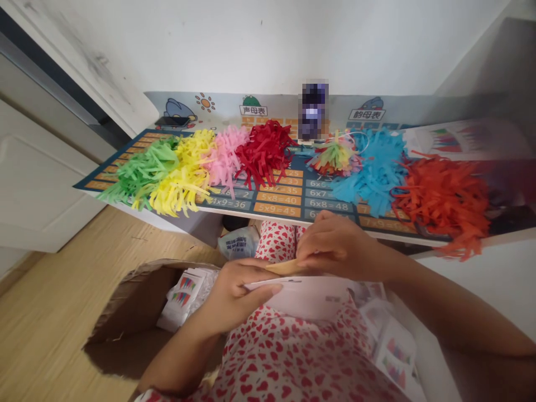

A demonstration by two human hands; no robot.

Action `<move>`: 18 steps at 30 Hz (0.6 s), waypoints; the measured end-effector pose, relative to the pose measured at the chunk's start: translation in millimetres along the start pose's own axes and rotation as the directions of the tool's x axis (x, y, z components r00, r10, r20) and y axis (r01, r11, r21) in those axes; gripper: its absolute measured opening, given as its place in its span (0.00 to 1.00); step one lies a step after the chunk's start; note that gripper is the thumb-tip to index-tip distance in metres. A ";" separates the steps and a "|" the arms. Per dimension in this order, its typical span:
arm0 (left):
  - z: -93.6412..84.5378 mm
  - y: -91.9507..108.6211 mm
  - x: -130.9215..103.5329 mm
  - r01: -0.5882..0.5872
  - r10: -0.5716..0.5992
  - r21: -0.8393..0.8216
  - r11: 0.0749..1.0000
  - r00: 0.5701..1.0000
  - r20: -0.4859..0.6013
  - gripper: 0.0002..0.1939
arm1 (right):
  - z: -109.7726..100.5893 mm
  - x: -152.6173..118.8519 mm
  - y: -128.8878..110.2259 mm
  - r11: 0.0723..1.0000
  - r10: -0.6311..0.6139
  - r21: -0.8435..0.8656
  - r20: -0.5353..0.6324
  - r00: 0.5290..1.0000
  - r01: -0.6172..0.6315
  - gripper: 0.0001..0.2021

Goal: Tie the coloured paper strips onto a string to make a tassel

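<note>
My left hand (240, 290) is closed around the near left edge of a white card-like packet (310, 298), thumb on top, above the lap. Along the packet's far edge lies a tan strip, perhaps folded paper (287, 268). My right hand (335, 245) pinches the right end of this strip, its fingertips partly hidden behind the knuckles. Beyond the hands, fringed paper tassels lie across the table: green (146, 170), yellow (184, 178), pink (226, 153), red (266, 153), blue (377, 173) and orange-red (446, 195). A small multicolored tassel (337, 156) lies beside the blue one.
The table (276, 204) wears a printed multiplication mat. A blurred-out upright object (313, 111) stands at the back. A phone-like dark object (172, 121) lies at the back left. On the floor, a cardboard box (121, 301) holds printed packets (184, 296); more packets (393, 346) sit right of the lap.
</note>
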State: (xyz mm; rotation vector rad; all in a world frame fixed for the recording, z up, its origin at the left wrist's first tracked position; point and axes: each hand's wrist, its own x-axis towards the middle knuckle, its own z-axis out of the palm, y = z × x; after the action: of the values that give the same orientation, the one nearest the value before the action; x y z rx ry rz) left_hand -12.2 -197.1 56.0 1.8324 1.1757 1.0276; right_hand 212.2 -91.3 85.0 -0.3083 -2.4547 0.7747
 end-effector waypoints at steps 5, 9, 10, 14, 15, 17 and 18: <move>0.2 -1.6 -0.4 -0.020 0.020 0.025 0.999 1.000 -0.009 0.05 | -2.9 -0.4 0.2 1.000 0.015 0.008 0.047 0.999 -0.015 0.07; 0.7 1.9 -2.9 -0.052 0.052 0.071 0.996 0.999 0.005 0.08 | -4.6 -2.2 -1.2 0.991 0.136 -0.002 0.133 0.982 -0.137 0.06; 0.9 3.3 -3.5 -0.057 0.057 0.083 0.995 0.998 0.003 0.08 | -4.7 -2.6 -1.6 0.990 0.137 0.001 0.143 0.980 -0.138 0.06; 1.3 7.2 -5.5 -0.077 0.078 0.116 0.990 0.997 -0.005 0.08 | -4.5 -2.6 -4.4 0.995 0.096 0.010 0.079 0.992 -0.098 0.07; 1.2 7.5 -5.8 -0.083 0.084 0.117 0.990 0.996 -0.007 0.08 | -4.3 -2.3 -5.3 0.996 0.084 0.011 0.059 0.995 -0.085 0.08; 1.1 7.6 -6.2 -0.088 0.090 0.116 0.989 0.996 -0.012 0.08 | -3.9 -1.4 -6.7 0.998 0.063 0.022 0.024 0.998 -0.064 0.08; 1.0 7.5 -6.3 -0.089 0.091 0.116 0.989 0.996 -0.013 0.08 | -3.6 -1.1 -7.1 0.998 0.057 0.032 0.013 0.998 -0.057 0.09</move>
State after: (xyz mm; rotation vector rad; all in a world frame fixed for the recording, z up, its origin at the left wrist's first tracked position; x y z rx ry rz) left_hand -10.2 -205.6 60.6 1.9857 1.1950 1.0476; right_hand 214.7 -95.8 91.2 -0.3637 -2.4511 0.8421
